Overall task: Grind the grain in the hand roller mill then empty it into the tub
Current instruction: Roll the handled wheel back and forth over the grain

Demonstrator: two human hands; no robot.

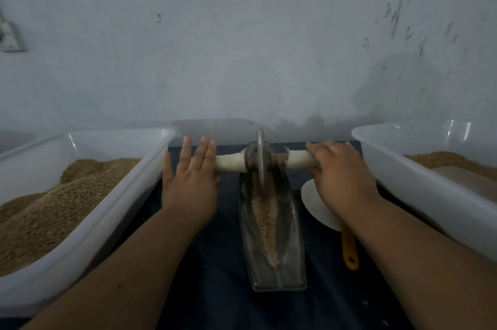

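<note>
Grinding looks midway: the mill's trough [291, 262] holds a strip of part-crushed grain [266, 216], not yet emptied. At its far end stands the wheel [260, 152], left hand [188, 184] flat-fingered on the left handle [231, 164], right hand [341, 171] wrapped round the right handle [298, 159]. The left tub [113, 203] is heaped with grain; the right tub [403, 176] holds less

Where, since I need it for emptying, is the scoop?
Head view: the scoop lies right of the metal trough, bowl partly under the right hand.
</note>
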